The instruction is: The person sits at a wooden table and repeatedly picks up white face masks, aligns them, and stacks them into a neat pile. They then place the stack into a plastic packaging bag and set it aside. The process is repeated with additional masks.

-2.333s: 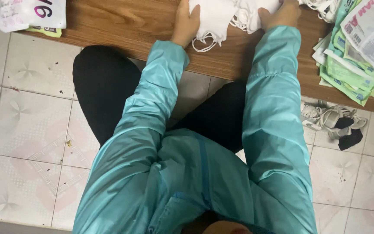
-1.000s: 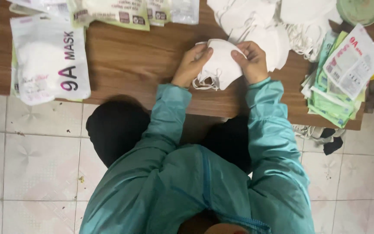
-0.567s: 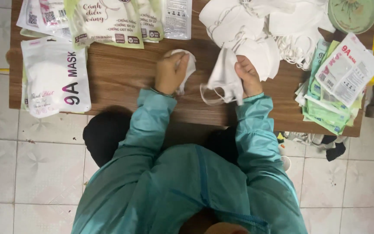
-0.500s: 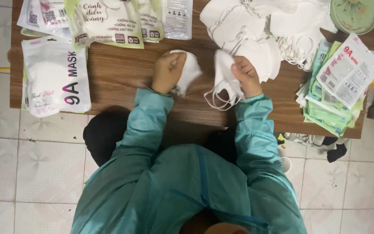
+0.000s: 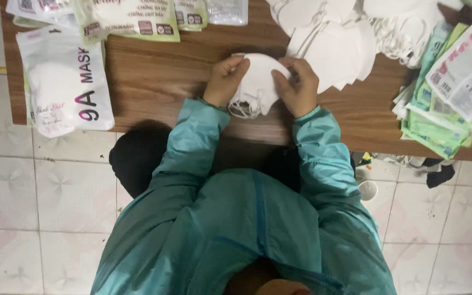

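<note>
Both hands clamp one folded white fabric face mask (image 5: 260,82): left hand (image 5: 226,81) on its left edge, right hand (image 5: 297,84) on its right edge, fingers curled over the top. The mask sits on the brown wooden table (image 5: 159,76), near the table's front edge and roughly mid-width. Long axis runs about left-right, slightly tilted; the rounded fold points away from the person, and the white ear loops (image 5: 244,106) hang toward the table's front edge.

Open room: bare wood left of the mask up to the large white mask pouch (image 5: 64,82), which overhangs the table's front-left edge. Right of the mask, a narrower bare strip ends at the fanned stack of green-and-white flat packets (image 5: 446,93) on the table's right end.

Behind the mask: a loose pile of white masks (image 5: 345,38), too overlapped to count. Along the table's far-left edge: three more printed pouches (image 5: 129,19) partly visible.
</note>
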